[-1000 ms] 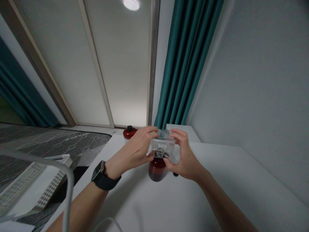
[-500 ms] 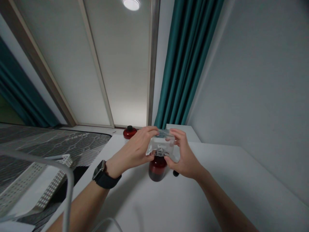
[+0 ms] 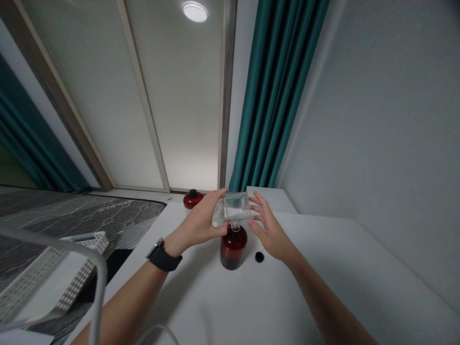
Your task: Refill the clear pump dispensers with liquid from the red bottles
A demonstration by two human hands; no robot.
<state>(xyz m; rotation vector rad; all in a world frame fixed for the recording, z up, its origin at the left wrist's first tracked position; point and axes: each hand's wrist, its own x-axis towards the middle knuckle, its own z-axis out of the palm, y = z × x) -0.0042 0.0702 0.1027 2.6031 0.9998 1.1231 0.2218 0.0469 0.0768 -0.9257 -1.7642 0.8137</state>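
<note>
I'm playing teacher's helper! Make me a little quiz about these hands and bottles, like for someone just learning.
1. Which hand holds the clear flat bottle?
2. True or false: the right hand is holding the black cap.
3. Fill in the gap: the clear bottle is tilted above the ____ bottle.

Key:
1. The left hand.
2. False: the cap lies on the table and the right hand is open.
3. Dark red: it is the dark red bottle.
</note>
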